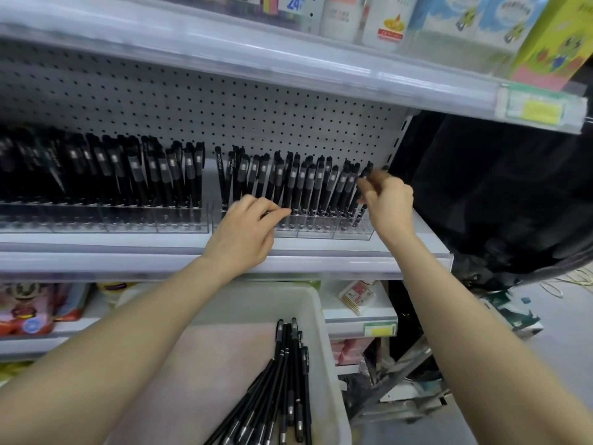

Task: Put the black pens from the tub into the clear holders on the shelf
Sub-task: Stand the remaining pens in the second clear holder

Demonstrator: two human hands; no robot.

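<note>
Nearly upright, top leaning right, the black pen (366,172) sits pinched in the right hand (390,200) (left hand (244,226): grip unclear).

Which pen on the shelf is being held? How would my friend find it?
Find the white shelf with the pegboard back. At the far right end of the right clear plastic holder, the slim black pen is the only one pinched by the right hand.
</note>
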